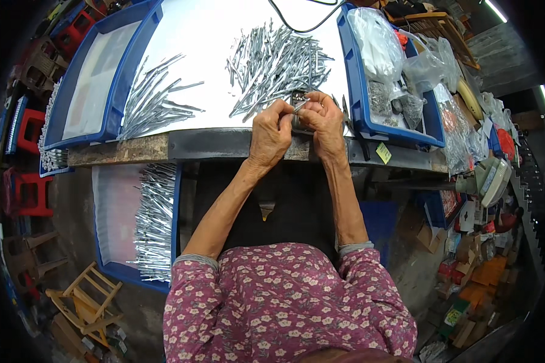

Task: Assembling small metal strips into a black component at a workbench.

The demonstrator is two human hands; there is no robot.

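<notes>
Both my hands meet at the table's front edge, fingertips close together around a thin silvery metal rod [300, 106]. My left hand [270, 136] pinches it with thumb and fingers. From the other side, my right hand [326, 124] also has its fingertips closed on it. A small dark metal piece [298, 95] stands just behind the fingertips, partly covered by them. Beyond my hands lies a large heap of thin metal rods [275, 60] on the white tabletop. A smaller fanned pile of similar rods [154, 100] lies to the left.
A blue tray [124, 91] with a pale lining stands at left. At right, another blue tray [399, 134] holds plastic bags and small parts. A dark-handled tool [360, 142] hangs over the edge beside it. Below the table, a blue bin [177, 224] holds many rods. A black cable [297, 29] crosses the back.
</notes>
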